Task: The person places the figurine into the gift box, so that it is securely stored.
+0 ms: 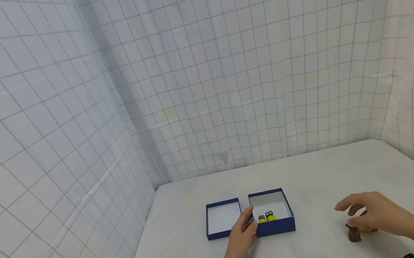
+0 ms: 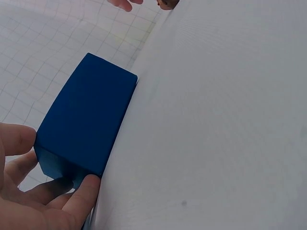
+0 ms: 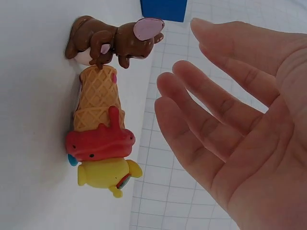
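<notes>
My left hand point(image 1: 238, 238) rests against the left side of a blue box point(image 1: 275, 227) with a white inside, its fingertips on the wall and front corner. Two small yellow goggle-eyed figures point(image 1: 270, 216) sit within the box at its front. Over at the right, my right hand point(image 1: 376, 212) hovers with loosely bent fingers beside several small toys, gripping nothing. Those are a brown animal figure point(image 3: 108, 40) with pink ears, a waffle-cone toy point(image 3: 98, 96) with a red creature-shaped top, and a yellow figure point(image 3: 103, 172).
A shallow blue-rimmed lid point(image 1: 218, 235) with a white inside lies left of the box. Part of a dark object point(image 1: 408, 257) shows at the bottom edge, under the right forearm. White gridded sheets point(image 1: 199, 80) hang behind and beside the white table point(image 1: 309, 175).
</notes>
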Demonstrator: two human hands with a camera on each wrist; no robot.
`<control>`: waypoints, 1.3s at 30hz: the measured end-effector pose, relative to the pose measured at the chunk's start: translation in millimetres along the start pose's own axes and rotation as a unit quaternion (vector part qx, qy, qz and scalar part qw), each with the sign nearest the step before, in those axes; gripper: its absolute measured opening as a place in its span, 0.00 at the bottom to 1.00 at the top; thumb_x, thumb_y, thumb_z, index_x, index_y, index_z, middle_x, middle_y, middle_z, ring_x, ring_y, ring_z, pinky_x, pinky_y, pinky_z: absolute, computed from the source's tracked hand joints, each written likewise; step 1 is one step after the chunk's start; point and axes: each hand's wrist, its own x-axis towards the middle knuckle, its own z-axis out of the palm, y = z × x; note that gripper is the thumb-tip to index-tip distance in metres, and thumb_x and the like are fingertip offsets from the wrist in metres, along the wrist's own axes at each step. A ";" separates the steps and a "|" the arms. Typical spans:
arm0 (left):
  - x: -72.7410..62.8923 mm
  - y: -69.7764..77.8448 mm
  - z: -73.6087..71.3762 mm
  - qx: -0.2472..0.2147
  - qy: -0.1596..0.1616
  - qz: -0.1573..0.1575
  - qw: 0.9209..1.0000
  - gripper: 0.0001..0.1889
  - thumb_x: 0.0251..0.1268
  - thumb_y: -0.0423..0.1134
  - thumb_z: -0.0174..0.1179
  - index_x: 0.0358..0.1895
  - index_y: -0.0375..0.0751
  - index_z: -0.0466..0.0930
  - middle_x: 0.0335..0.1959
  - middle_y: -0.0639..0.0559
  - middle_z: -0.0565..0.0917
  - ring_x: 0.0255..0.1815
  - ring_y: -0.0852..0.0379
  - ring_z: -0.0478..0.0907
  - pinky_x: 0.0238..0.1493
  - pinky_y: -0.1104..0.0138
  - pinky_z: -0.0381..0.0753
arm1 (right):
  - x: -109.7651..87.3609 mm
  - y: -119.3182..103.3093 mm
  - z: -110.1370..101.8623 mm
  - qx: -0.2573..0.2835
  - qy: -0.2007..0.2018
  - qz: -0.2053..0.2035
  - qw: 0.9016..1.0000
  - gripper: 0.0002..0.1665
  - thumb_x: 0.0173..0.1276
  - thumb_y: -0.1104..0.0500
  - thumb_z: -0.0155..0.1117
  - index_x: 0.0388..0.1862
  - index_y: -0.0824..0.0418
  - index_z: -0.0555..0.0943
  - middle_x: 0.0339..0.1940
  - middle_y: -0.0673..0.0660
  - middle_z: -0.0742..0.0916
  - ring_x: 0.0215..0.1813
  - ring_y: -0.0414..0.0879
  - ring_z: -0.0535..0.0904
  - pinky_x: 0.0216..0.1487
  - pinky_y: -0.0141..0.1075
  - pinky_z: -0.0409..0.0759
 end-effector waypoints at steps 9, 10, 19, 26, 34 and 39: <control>0.1 -1.7 -1.1 -0.009 -0.006 0.003 1.000 0.25 0.75 0.40 0.58 0.72 0.65 0.71 0.76 0.43 0.65 0.73 0.37 0.65 0.61 0.48 0.79 | -7.2 10.8 4.1 0.049 -0.047 -0.061 0.996 0.21 0.63 0.65 0.70 0.56 0.62 0.83 0.50 0.58 0.87 0.44 0.45 0.84 0.43 0.33 0.85; 0.4 -2.0 -1.1 -0.009 -0.006 0.003 1.000 0.25 0.75 0.40 0.58 0.72 0.65 0.71 0.76 0.43 0.65 0.73 0.37 0.65 0.61 0.48 0.79 | -6.7 11.5 4.4 0.059 -0.058 -0.058 0.995 0.21 0.62 0.67 0.70 0.56 0.62 0.83 0.50 0.59 0.87 0.44 0.46 0.84 0.42 0.33 0.84; 1.8 -3.3 -1.4 -0.012 -0.007 0.004 1.000 0.25 0.75 0.41 0.58 0.71 0.65 0.72 0.76 0.43 0.65 0.73 0.37 0.65 0.61 0.48 0.79 | -5.8 14.1 7.2 0.093 -0.103 -0.044 0.989 0.20 0.60 0.66 0.72 0.53 0.63 0.84 0.46 0.57 0.87 0.44 0.46 0.84 0.43 0.32 0.85; 0.9 -2.6 -2.0 -0.013 -0.009 0.008 1.000 0.25 0.75 0.41 0.58 0.72 0.65 0.71 0.76 0.43 0.65 0.73 0.38 0.65 0.61 0.49 0.79 | -5.4 14.9 8.3 0.082 -0.114 -0.039 0.989 0.24 0.50 0.75 0.65 0.47 0.60 0.86 0.46 0.56 0.88 0.43 0.44 0.84 0.41 0.33 0.85; 1.5 -1.8 -2.5 -0.016 -0.011 0.004 1.000 0.25 0.75 0.41 0.58 0.72 0.65 0.71 0.76 0.43 0.65 0.73 0.38 0.65 0.62 0.49 0.78 | -2.7 16.2 13.3 0.079 -0.113 -0.046 0.989 0.16 0.57 0.73 0.67 0.43 0.58 0.86 0.41 0.53 0.88 0.40 0.43 0.83 0.40 0.33 0.85; 0.1 -0.8 -2.5 -0.011 -0.011 0.006 1.000 0.25 0.75 0.41 0.58 0.72 0.65 0.71 0.76 0.43 0.65 0.73 0.38 0.66 0.61 0.49 0.79 | -2.2 16.7 15.3 0.070 -0.103 -0.071 0.990 0.14 0.64 0.70 0.66 0.45 0.56 0.85 0.42 0.52 0.88 0.43 0.44 0.83 0.43 0.33 0.85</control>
